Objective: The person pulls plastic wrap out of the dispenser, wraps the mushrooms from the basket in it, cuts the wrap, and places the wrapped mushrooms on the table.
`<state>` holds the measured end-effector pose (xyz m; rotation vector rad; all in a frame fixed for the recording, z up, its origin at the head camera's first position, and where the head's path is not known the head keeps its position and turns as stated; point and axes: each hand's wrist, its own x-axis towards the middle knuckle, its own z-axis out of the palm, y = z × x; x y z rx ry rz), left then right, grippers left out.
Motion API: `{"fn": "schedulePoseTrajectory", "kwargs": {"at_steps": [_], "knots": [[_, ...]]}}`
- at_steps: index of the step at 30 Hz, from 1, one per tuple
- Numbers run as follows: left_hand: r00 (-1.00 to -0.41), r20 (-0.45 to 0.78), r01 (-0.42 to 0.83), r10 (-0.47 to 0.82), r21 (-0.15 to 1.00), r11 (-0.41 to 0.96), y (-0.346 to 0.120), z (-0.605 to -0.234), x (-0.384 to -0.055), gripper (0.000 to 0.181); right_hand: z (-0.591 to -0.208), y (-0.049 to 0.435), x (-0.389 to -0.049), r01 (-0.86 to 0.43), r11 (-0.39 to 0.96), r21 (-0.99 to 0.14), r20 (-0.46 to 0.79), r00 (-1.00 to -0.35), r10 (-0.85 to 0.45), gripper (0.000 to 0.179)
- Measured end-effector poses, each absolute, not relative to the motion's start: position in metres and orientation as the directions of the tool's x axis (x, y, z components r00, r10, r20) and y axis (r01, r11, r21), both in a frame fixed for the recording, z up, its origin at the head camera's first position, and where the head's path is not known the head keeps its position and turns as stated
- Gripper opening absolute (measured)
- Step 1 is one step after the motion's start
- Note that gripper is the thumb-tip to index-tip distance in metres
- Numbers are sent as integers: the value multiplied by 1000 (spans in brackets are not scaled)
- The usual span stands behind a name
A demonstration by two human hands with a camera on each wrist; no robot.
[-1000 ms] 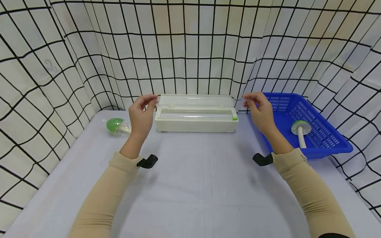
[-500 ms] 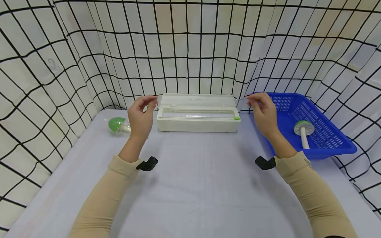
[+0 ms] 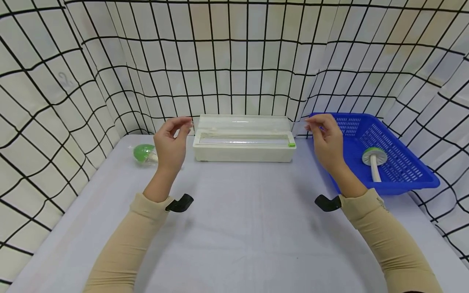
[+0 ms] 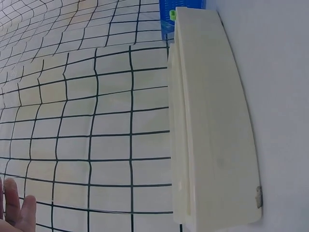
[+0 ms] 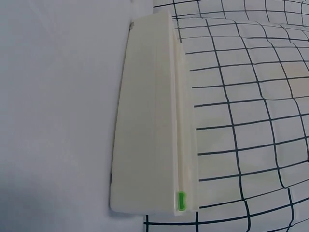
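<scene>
In the head view, a white cling film dispenser (image 3: 244,154) lies lengthwise at the back of the table with its lid (image 3: 243,121) raised. A roll of clear film (image 3: 243,141) shows inside, and a green slider (image 3: 291,145) sits at the right end of the rim. My left hand (image 3: 170,144) is raised off the dispenser's left end, thumb and fingertips pinched together. Off the right end, my right hand (image 3: 326,142) pinches likewise. Both pinch edges of the cling film, which is so clear it barely shows. Fingers (image 4: 19,210) of the left hand appear in the left wrist view.
A blue basket (image 3: 406,162) stands on the right, holding a white-handled tool with a green-edged disc (image 3: 374,156). At left lies a green-topped item in clear wrap (image 3: 144,154). Black wire mesh over white cloth (image 3: 256,57) walls the back and sides.
My hands have drawn slightly farther apart, left hand to the left and right hand to the right, still pinching. The dispenser stays on the table; the head view has shifted a little.
</scene>
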<state>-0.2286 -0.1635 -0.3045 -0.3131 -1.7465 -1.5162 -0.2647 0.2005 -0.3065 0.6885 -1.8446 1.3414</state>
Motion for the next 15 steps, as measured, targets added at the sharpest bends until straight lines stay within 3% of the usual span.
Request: {"fn": "schedulePoseTrajectory", "kwargs": {"at_steps": [15], "knots": [[-634, 728, 676, -263, 686, 270, -167, -307, -216, 13, -308, 206, -254, -802, 290, -522, 833, -553, -29, 13]]}}
